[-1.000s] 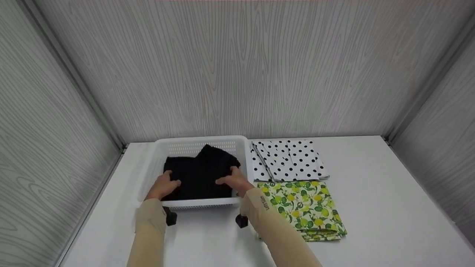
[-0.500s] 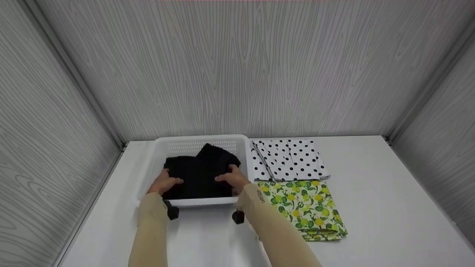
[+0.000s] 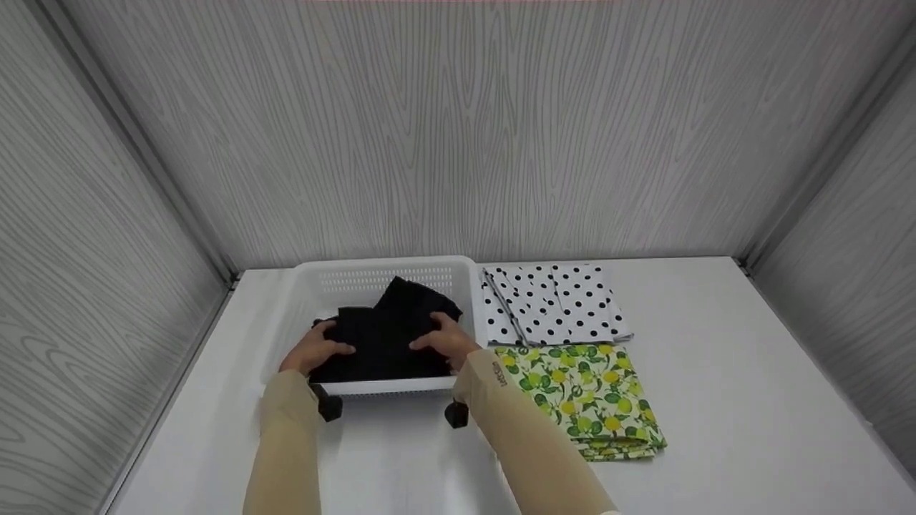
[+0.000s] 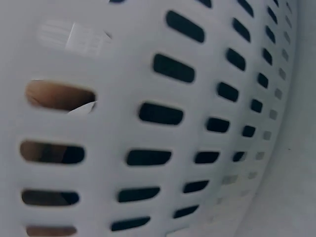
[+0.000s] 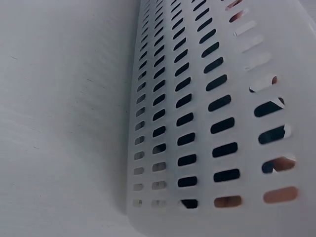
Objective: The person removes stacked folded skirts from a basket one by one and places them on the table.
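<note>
A folded black cloth (image 3: 386, 347) lies inside a white plastic basket (image 3: 422, 385), one corner sticking up at the back. At its left side my left hand (image 3: 312, 350) holds it, thumb across the top and fingers at the edge. My right hand (image 3: 449, 341) grips the right side in the same way, thumb pointing inward. The slotted basket wall (image 4: 118, 74) fills most of the left wrist view, with dark cloth and bits of skin behind the holes. In the right wrist view, the basket wall (image 5: 197, 143) likewise hides most of the hand.
Right of the basket lies a folded white cloth with black dots (image 3: 572, 304), a thin grey strip (image 3: 504, 307) across its left part. In front of it is a folded lemon-print cloth (image 3: 594, 393). Wood-grain panels (image 3: 458, 129) enclose the white table (image 3: 730, 372).
The black cloth's back left part has shifted, and its corner now lies lower and more uneven. My left hand has moved slightly forward; my right hand slightly left and forward. The other cloths stay put.
</note>
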Demonstrator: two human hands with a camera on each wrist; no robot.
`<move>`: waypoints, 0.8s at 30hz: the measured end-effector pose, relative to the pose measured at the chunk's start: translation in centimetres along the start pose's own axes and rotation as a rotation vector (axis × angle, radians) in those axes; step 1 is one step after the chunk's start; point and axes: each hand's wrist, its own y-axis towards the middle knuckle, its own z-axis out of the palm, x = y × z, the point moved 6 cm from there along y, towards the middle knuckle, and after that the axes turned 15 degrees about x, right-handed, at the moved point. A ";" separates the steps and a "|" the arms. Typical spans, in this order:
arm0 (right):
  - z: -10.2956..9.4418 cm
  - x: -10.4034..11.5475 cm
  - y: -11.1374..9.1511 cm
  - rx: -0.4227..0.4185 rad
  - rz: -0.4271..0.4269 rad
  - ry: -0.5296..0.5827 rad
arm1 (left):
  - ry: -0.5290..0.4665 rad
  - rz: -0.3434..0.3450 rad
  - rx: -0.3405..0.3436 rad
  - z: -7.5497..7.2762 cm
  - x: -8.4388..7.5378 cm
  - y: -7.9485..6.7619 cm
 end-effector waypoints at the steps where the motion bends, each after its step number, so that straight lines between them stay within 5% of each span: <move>1: 0.0 0.1 0.1 0.001 -0.002 -0.001 | -0.004 0.008 -0.001 0.0 -0.1 0.0; 11: 0.8 0.6 0.5 0.104 -0.059 -0.056 | -0.025 0.043 0.035 0.1 -0.3 0.1; 24: 1.0 1.8 -0.5 0.140 -0.198 -0.111 | 0.054 0.131 -0.060 -0.2 -1.6 -1.0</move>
